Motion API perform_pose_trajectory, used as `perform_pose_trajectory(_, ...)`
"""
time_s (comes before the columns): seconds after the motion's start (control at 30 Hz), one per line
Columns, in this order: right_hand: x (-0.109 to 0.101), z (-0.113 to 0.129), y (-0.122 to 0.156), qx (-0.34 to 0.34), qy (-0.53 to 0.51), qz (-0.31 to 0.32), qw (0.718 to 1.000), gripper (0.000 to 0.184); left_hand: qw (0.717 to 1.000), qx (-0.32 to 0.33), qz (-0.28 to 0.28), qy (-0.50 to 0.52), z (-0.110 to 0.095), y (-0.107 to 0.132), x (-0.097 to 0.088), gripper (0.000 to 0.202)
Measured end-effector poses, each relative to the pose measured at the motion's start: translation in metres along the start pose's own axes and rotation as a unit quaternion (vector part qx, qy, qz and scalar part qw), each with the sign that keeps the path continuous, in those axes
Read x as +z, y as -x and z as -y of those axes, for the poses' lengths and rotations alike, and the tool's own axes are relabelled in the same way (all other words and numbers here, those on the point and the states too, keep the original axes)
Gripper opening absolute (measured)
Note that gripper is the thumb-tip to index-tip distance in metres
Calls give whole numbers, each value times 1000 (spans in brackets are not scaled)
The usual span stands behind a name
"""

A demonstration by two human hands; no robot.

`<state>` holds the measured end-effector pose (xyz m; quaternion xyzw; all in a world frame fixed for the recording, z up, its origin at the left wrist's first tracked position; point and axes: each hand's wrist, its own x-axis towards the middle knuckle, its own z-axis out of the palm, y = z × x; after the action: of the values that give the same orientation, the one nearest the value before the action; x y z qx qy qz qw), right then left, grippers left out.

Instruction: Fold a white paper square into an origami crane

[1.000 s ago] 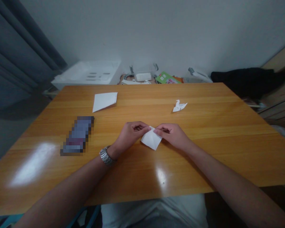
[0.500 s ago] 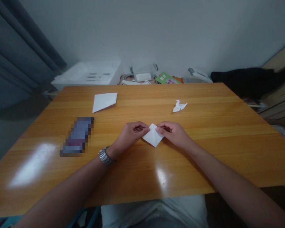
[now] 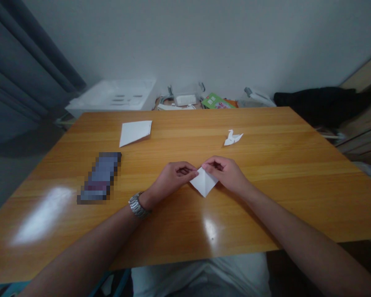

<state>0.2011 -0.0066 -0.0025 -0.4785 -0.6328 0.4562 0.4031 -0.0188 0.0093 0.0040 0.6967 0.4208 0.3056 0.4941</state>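
White paper, matte: folded square (image 3: 205,185), diamond-like in outline, flat faces, one straight crease down its middle. One corner points to the near edge of the table (image 3: 185,231); opposite corner, partly covered by fingers, points to the far edge. Crease runs near-to-far; no clearly longer axis. Position: around mid-table, between left and right edges; contact with the surface cannot be told.

Left hand (image 3: 174,175): thumb and fingers pinched closed on the square's left far side. Right hand (image 3: 227,172): same pinch, at the far corner and right side.

Table: glossy, wood-grained. Toward its far right corner, an angular folded-paper bird (image 3: 233,138); toward its far left corner, a flat white paper piece (image 3: 135,133), four-sided, slanted near side.
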Motion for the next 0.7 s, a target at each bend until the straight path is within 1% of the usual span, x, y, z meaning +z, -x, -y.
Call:
perform_pose_trajectory(0.23, -1, -1, -1, -5, 1, -11, 1000, 28, 1000, 8, -5, -26, -2, -1, -3, 26)
perform_pose_trajectory(0.43, -1, -3, -2, -4, -10, -11, 1000, 27, 999, 27, 12, -24, 0, -2, -5, 28)
perform_pose_trajectory(0.7, 3, 0, 1, -1, 9, 34, 999, 30, 1000, 20, 10, -12, 0, 0, -3, 26)
